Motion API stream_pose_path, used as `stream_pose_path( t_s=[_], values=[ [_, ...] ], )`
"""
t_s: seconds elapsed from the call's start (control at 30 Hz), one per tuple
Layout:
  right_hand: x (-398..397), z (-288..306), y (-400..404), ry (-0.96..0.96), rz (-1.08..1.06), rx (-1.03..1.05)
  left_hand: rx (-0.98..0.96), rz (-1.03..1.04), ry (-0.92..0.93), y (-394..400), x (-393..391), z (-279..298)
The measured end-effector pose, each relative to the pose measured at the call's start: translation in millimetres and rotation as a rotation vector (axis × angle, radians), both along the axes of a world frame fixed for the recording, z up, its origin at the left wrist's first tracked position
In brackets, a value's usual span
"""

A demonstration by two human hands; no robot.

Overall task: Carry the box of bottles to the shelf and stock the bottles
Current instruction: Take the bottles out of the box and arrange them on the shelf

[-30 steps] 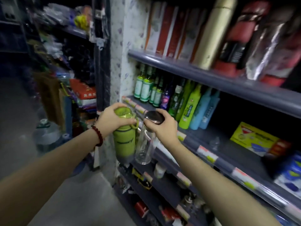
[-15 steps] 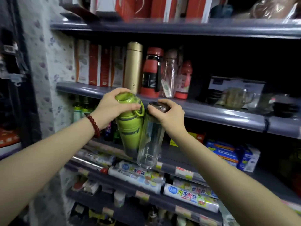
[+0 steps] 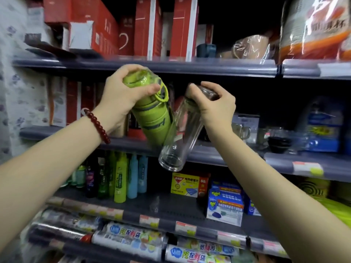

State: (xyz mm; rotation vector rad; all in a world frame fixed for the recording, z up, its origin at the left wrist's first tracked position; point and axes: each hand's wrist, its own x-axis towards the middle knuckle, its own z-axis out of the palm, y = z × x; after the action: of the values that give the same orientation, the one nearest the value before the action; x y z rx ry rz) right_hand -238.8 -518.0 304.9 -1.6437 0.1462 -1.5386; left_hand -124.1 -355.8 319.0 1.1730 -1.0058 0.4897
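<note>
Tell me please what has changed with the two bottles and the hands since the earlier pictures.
Both hands have raised the bottles from the lower shelves up to the shelf with cups and flasks, and both bottles now tilt. The grips stayed: the left hand holds the green bottle by its lid, the right hand holds the clear bottle by its dark cap. Nothing was let go.

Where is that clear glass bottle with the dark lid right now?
In the head view, the clear glass bottle with the dark lid hangs tilted mid-frame, gripped at its lid by the right hand, beside the green plastic bottle held by the left hand.
</note>
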Motion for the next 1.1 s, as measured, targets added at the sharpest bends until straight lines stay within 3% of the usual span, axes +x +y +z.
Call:
stream_pose_path(
  t_s=[0.27, 0.73, 0.93, 1.1],
  values=[
    [-7, 27, -22, -0.166, -0.055, 0.004, -0.052, 0.100, -0.088, -32, -12, 22],
    [38, 11, -62, -0.170, -0.105, -0.022, 0.190, 0.266, -0.213, -77, 11, 3],
    [58, 8, -76, -0.067, -0.084, -0.035, 0.214, 0.163, -0.126, -91, 39, 20],
    [72, 15, -92, -0.048, -0.064, 0.022, 0.379, 0.096, -0.115, -104, 56, 43]
  ],
)
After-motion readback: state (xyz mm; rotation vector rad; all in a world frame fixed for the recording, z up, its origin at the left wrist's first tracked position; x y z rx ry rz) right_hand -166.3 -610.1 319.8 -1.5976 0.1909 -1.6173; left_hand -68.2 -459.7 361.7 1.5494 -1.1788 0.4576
